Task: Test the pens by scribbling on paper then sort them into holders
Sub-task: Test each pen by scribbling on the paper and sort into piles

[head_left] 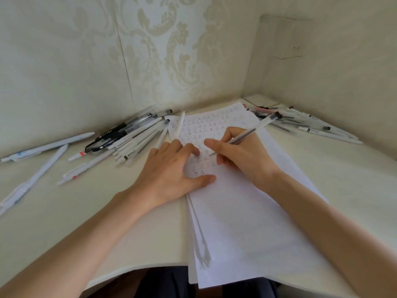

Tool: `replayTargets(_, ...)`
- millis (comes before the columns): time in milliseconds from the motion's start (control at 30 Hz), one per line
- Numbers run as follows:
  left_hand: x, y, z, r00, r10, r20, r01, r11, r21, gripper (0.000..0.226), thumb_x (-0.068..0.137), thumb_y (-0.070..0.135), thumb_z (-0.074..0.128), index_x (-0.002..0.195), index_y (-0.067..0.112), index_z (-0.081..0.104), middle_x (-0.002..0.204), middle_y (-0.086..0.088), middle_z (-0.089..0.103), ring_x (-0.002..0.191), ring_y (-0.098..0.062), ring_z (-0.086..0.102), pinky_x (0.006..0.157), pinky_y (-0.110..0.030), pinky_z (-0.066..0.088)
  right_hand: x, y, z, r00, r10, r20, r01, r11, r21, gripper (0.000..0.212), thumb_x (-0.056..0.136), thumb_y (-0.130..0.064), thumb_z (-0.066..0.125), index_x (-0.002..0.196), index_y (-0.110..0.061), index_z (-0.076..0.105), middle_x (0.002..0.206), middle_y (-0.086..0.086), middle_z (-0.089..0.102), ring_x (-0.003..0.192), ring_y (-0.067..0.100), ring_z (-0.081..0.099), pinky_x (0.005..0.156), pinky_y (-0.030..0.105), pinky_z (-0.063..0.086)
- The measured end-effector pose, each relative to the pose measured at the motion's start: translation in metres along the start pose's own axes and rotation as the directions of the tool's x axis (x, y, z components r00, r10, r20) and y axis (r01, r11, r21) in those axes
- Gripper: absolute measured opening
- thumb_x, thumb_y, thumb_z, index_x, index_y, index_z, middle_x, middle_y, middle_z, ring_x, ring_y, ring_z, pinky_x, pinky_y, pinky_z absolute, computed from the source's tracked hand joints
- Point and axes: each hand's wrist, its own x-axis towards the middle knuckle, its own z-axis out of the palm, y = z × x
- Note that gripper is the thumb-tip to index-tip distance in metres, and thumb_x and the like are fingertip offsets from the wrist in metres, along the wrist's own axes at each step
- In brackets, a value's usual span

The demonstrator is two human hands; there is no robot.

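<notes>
A view looking down from a person's head at a pale bench (64, 211) set into a corner of patterned wallpaper. A stack of white paper (247, 222) lies in the middle of the bench, angled from the near edge toward the corner, its near end overhanging the bench edge. Rows of small handwritten marks fill the far part of the top sheet.

The right hand (240, 153) grips a clear pen (249, 131) in a writing hold, fingers curled round the barrel, tip down on the paper among the marks. The pen's dark cap end points up and away to the right.

The left hand (171, 168) rests flat on the paper's left edge, fingers spread and fairly straight, pressing the sheet down and holding nothing.

Left of the paper, a loose pile of white and black pens (129, 136) lies on the bench, with several pale blue pens (43, 151) scattered farther left. One white pen (180, 125) lies on the paper's far left corner. A second pile of pens (300, 123) lies to the right near the corner; motion blur makes its individual pens hard to tell apart.
</notes>
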Motion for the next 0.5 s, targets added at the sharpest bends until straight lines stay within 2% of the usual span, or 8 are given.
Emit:
replayTargets(100, 0.0002, -0.0014, 0.0014, 1.000, 0.001, -0.009, -0.002, 1.000, -0.019, 0.075, 0.059, 0.085, 0.045, 0.115, 0.036, 0.046, 0.094, 0.015, 0.036, 0.094, -0.008, 0.038, 0.083, -0.028, 0.026, -0.0003, 0.0072, 0.0048, 0.998, -0.026, -0.055, 0.017, 0.987, -0.158, 0.036, 0.081, -0.018, 0.066, 0.057, -0.016, 0.039, 0.045, -0.004, 0.048, 0.044, 0.005, 0.038, 0.046, 0.018, 0.032)
replayTargets(167, 0.0006, -0.0013, 0.0021, 1.000, -0.005, -0.015, 0.004, 0.999, -0.039, 0.070, 0.062, 0.080, 0.051, 0.115, 0.035, 0.047, 0.094, 0.014, 0.036, 0.095, -0.008, 0.039, 0.083, -0.028, 0.026, -0.0012, 0.0091, 0.0069, 0.996, -0.061, -0.059, 0.046, 0.974, -0.222, 0.035, 0.080, -0.011, 0.061, 0.057, -0.015, 0.036, 0.046, -0.004, 0.040, 0.042, 0.005, 0.036, 0.045, 0.017, 0.031)
replayTargets(267, 0.0005, -0.0017, 0.0022, 1.000, 0.002, -0.013, -0.003, 0.999, -0.036, 0.069, 0.063, 0.080, 0.052, 0.117, 0.038, 0.047, 0.090, 0.014, 0.034, 0.092, -0.008, 0.035, 0.081, -0.028, 0.024, -0.0021, 0.0101, 0.0085, 0.995, -0.100, -0.019, 0.092, 0.966, -0.243, 0.032, 0.082, -0.009, 0.061, 0.060, -0.010, 0.037, 0.049, 0.001, 0.043, 0.039, 0.002, 0.040, 0.044, 0.014, 0.031)
replayTargets(367, 0.0010, -0.0032, 0.0026, 1.000, 0.019, -0.018, -0.019, 1.000, -0.018, 0.078, 0.055, 0.087, 0.039, 0.119, 0.043, 0.047, 0.088, 0.016, 0.033, 0.091, -0.006, 0.035, 0.081, -0.027, 0.023, -0.0031, 0.0098, 0.0099, 0.994, -0.106, 0.034, 0.111, 0.956, -0.272, 0.030, 0.086, -0.010, 0.061, 0.066, 0.001, 0.041, 0.053, 0.007, 0.046, 0.040, 0.003, 0.042, 0.043, 0.012, 0.031)
replayTargets(433, 0.0014, -0.0034, 0.0031, 1.000, 0.019, -0.018, -0.019, 1.000, -0.012, 0.081, 0.052, 0.088, 0.032, 0.119, 0.044, 0.047, 0.088, 0.016, 0.032, 0.091, -0.006, 0.034, 0.080, -0.027, 0.023, -0.0030, 0.0108, 0.0110, 0.993, -0.112, 0.042, 0.119, 0.949, -0.292, 0.031, 0.086, -0.011, 0.061, 0.064, -0.003, 0.040, 0.055, 0.007, 0.041, 0.044, 0.005, 0.036, 0.043, 0.014, 0.028)
replayTargets(500, 0.0012, -0.0030, 0.0031, 1.000, 0.009, -0.008, -0.009, 1.000, -0.020, 0.078, 0.055, 0.087, 0.038, 0.118, 0.043, 0.047, 0.087, 0.017, 0.032, 0.091, -0.006, 0.034, 0.079, -0.026, 0.022, -0.0018, 0.0121, 0.0117, 0.993, -0.111, 0.030, 0.115, 0.945, -0.306, 0.033, 0.084, -0.011, 0.060, 0.061, -0.011, 0.037, 0.056, 0.006, 0.037, 0.049, 0.008, 0.032, 0.045, 0.018, 0.026)
